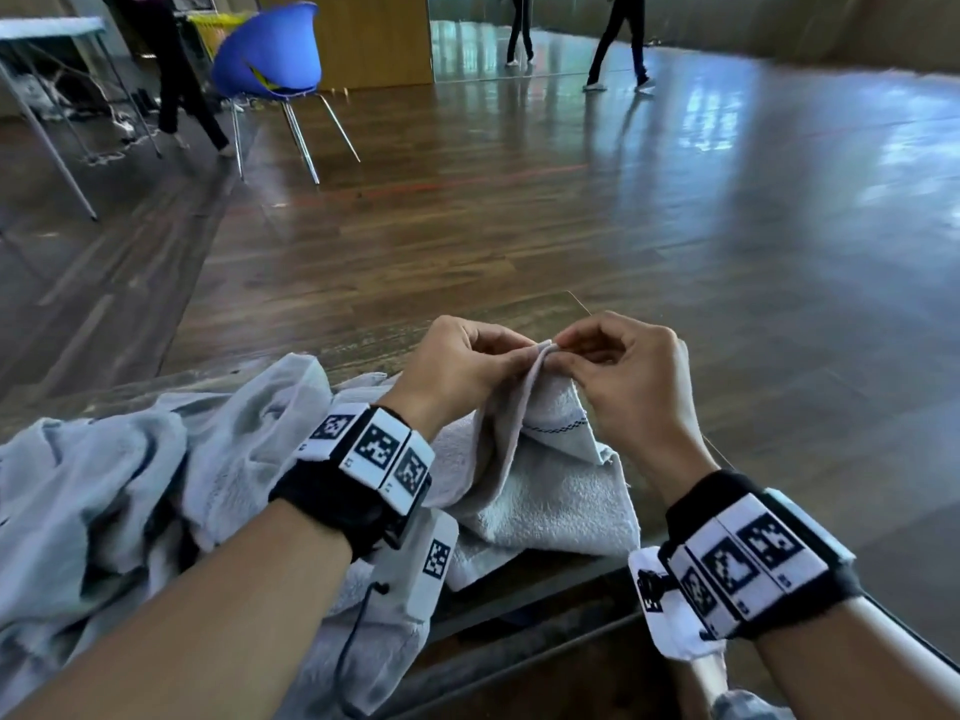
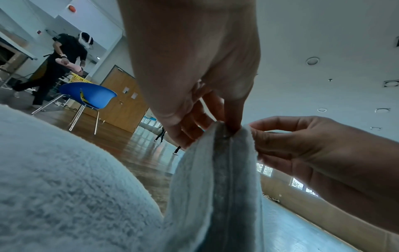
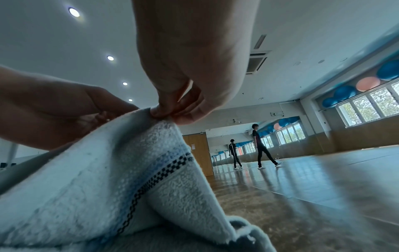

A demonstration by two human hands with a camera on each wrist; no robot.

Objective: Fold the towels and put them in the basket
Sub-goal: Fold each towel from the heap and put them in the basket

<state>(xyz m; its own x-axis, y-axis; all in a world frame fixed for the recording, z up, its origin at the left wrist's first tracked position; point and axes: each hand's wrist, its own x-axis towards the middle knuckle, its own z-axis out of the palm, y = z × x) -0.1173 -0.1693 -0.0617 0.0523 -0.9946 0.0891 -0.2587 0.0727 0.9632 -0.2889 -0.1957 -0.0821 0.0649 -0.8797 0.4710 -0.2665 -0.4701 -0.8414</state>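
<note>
A pale grey towel [image 1: 540, 491] with a dark checked stripe [image 3: 164, 172] lies on the wooden table, its corner lifted into a peak. My left hand [image 1: 514, 356] pinches that peak from the left and my right hand [image 1: 563, 353] pinches it from the right, fingertips almost meeting. In the left wrist view the left hand [image 2: 218, 129] holds the towel [image 2: 218, 187] edge with the right hand [image 2: 257, 136] beside it. In the right wrist view the right hand [image 3: 166, 116] grips the towel's top. No basket is in view.
A heap of crumpled grey towels [image 1: 135, 485] lies on the table at the left. The table's far edge [image 1: 576, 298] is just beyond my hands. A blue chair [image 1: 270, 59] and a folding table [image 1: 47, 33] stand far left; people [image 1: 618, 39] walk on the wooden floor.
</note>
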